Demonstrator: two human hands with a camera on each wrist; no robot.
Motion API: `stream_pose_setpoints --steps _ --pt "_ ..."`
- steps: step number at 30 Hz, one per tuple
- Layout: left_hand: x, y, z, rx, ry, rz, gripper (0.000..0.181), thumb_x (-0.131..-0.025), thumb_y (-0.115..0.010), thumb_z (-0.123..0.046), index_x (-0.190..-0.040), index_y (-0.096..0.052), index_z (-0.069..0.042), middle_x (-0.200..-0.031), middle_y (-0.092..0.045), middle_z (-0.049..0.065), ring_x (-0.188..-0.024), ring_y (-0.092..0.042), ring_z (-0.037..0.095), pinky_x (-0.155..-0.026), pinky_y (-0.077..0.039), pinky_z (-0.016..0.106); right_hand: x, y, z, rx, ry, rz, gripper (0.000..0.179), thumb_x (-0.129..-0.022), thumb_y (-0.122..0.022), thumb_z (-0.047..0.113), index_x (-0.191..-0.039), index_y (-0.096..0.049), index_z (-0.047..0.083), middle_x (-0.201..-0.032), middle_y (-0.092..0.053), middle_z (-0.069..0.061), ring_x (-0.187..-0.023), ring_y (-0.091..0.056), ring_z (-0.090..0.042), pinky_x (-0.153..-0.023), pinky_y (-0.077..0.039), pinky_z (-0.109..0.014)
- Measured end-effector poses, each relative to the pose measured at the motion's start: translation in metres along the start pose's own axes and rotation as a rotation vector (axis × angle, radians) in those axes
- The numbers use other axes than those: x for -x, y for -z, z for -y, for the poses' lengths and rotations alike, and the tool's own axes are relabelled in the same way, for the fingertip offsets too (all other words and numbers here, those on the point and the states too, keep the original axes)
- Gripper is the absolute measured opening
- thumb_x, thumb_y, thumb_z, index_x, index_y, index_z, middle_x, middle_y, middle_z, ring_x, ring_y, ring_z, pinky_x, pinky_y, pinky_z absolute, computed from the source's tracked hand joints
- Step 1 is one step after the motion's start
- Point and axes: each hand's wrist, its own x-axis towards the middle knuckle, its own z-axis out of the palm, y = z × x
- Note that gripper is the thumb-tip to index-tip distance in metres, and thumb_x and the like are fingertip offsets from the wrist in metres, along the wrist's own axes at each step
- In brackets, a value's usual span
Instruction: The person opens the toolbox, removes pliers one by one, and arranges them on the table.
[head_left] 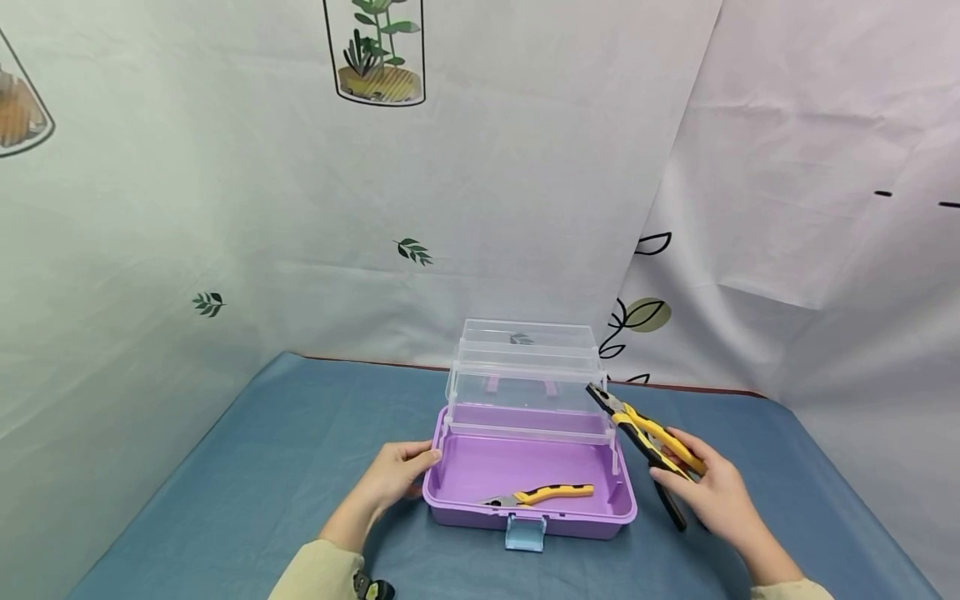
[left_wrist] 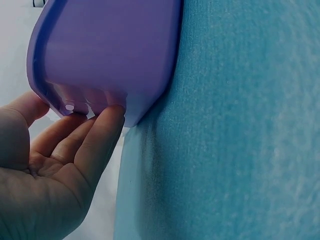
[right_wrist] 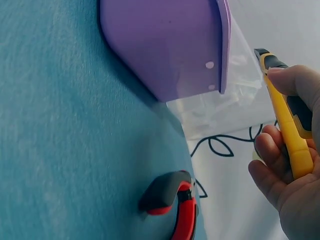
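Observation:
A purple plastic toolbox (head_left: 517, 462) stands on the table, its clear lid (head_left: 528, 358) raised at the back. My left hand (head_left: 397, 477) grips the box's left side, thumb at the rim and fingers against the outer wall (left_wrist: 107, 55). To the right of the box, my right hand (head_left: 712, 492) holds yellow-and-black pliers (head_left: 636, 427) by the handles, their metal head pointing up and left beside the lid. Inside the box, near its front wall, lies another pair of pliers (head_left: 555, 492) with a yellow-and-black handle. A light blue latch (head_left: 525, 533) hangs down in front.
On the table under my right hand lies a tool with a black-and-red handle (right_wrist: 185, 210), mostly hidden by the hand in the head view. A blue cloth (head_left: 300, 450) covers the table. White curtains (head_left: 525, 208) with printed plants hang behind and at both sides.

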Motion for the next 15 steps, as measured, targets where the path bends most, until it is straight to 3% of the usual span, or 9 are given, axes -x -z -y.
stream_pose_setpoints --steps 5,9,12,15 --pt "-0.0004 -0.0006 0.0006 -0.010 0.006 -0.006 0.045 -0.093 -0.059 -0.024 -0.128 -0.056 0.004 -0.126 -0.059 0.024 -0.094 -0.066 0.022 -0.068 -0.058 0.034 0.0021 0.0025 -0.0054 0.017 -0.005 -0.010 0.069 -0.080 -0.075 0.035 -0.135 -0.049 0.004 -0.116 -0.065 -0.019 -0.090 -0.051 0.014 -0.072 -0.049 -0.013" --pt "-0.0008 -0.0006 0.0015 -0.013 0.009 -0.008 0.045 -0.093 -0.059 -0.023 -0.128 -0.055 0.004 -0.126 -0.059 0.024 -0.094 -0.066 0.022 -0.068 -0.058 0.034 0.0040 0.0040 -0.0080 0.043 -0.024 -0.012 0.070 -0.080 -0.075 0.036 -0.136 -0.048 0.004 -0.121 -0.062 -0.021 -0.094 -0.054 0.007 -0.073 -0.048 -0.015" --pt "-0.0009 -0.0005 0.0018 -0.009 0.011 -0.005 0.045 -0.093 -0.059 -0.023 -0.129 -0.055 0.004 -0.126 -0.058 0.024 -0.095 -0.066 0.023 -0.069 -0.058 0.035 0.0050 0.0048 -0.0088 0.068 -0.035 -0.019 0.071 -0.079 -0.075 0.037 -0.136 -0.048 0.004 -0.124 -0.059 -0.023 -0.101 -0.058 -0.011 -0.072 -0.047 -0.016" --pt "-0.0009 -0.0004 0.0015 -0.004 0.007 0.000 0.045 -0.094 -0.059 -0.023 -0.129 -0.055 0.005 -0.127 -0.058 0.025 -0.096 -0.066 0.024 -0.070 -0.058 0.036 0.0056 0.0054 -0.0103 0.077 -0.045 -0.029 0.071 -0.079 -0.075 0.038 -0.136 -0.049 0.005 -0.123 -0.061 -0.022 -0.098 -0.056 -0.006 -0.072 -0.047 -0.016"
